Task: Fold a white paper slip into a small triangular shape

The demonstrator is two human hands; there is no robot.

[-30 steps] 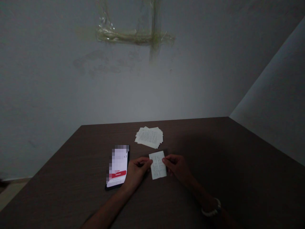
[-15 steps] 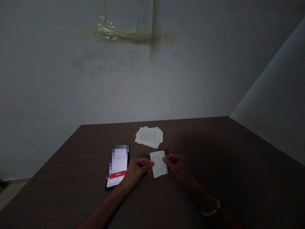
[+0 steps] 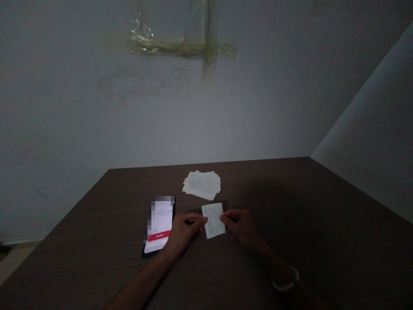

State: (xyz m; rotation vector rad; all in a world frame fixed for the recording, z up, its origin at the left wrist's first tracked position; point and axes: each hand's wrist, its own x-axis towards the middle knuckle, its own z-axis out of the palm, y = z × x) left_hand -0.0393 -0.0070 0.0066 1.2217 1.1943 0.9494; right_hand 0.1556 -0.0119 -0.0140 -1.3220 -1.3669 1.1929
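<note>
A small printed slip of paper (image 3: 214, 221) is held between my two hands, low over the table. My left hand (image 3: 187, 228) pinches its left edge between thumb and fingers. On the opposite edge, my right hand (image 3: 241, 224) grips the slip the same way, with a pale beaded bracelet (image 3: 287, 282) on that wrist. Just beyond the held slip lies a fanned pile of similar printed paper slips (image 3: 202, 185). The print is too small to read.
A phone (image 3: 159, 245) with a lit screen and a red button lies left of my left hand. The brown wooden table (image 3: 97, 224) meets a grey wall (image 3: 206, 125) bearing strips of clear tape (image 3: 180, 48). Another wall stands at the right.
The slip has shifted very slightly up and left, and my right fingertips sit closer to its right edge. Both hands keep their pinch; the pile and phone stay put.
</note>
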